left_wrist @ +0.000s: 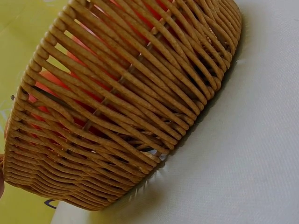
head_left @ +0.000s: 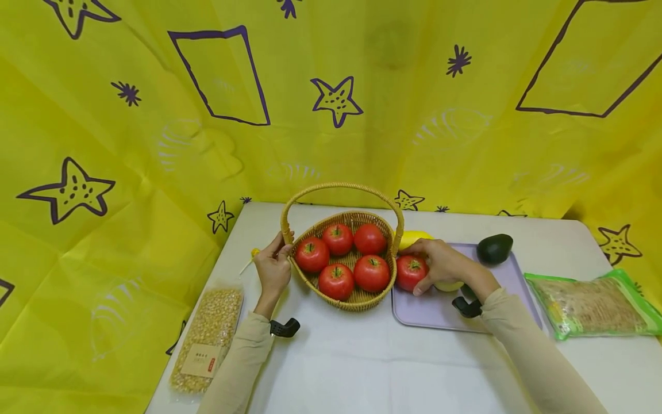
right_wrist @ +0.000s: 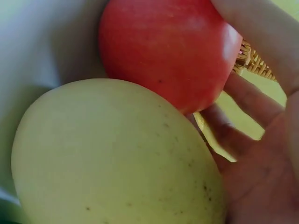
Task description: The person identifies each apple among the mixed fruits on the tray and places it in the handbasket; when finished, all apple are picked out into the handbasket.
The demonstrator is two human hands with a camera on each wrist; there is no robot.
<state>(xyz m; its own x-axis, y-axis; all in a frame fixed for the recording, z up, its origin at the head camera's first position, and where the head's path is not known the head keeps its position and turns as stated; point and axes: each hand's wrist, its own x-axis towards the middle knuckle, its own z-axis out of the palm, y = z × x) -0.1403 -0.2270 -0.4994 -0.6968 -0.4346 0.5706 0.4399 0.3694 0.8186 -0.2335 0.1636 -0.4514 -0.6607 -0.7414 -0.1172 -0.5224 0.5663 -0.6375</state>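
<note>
A wicker basket [head_left: 357, 306] with a tall arched handle holds several red tomatoes [head_left: 336, 282]. My left hand [head_left: 274, 270] grips its left side, where the handle meets the rim. In the left wrist view the basket's woven wall [left_wrist: 121, 93] fills most of the frame, and only a sliver of that hand shows. Just right of the basket, my right hand [head_left: 439, 261] holds another tomato [head_left: 411, 273] between thumb and fingers, over the tray's left edge. A pale yellow-green oval fruit [right_wrist: 112, 154] lies close beside this tomato, under the palm.
The lilac tray [head_left: 424, 316] carries a dark green avocado [head_left: 495, 249]; a yellow item [head_left: 414, 238] lies behind the right hand. On the right is a green-edged packet [head_left: 595, 305], on the left a bag of corn kernels [head_left: 207, 333]. Yellow patterned cloth [head_left: 388, 149] hangs behind the table.
</note>
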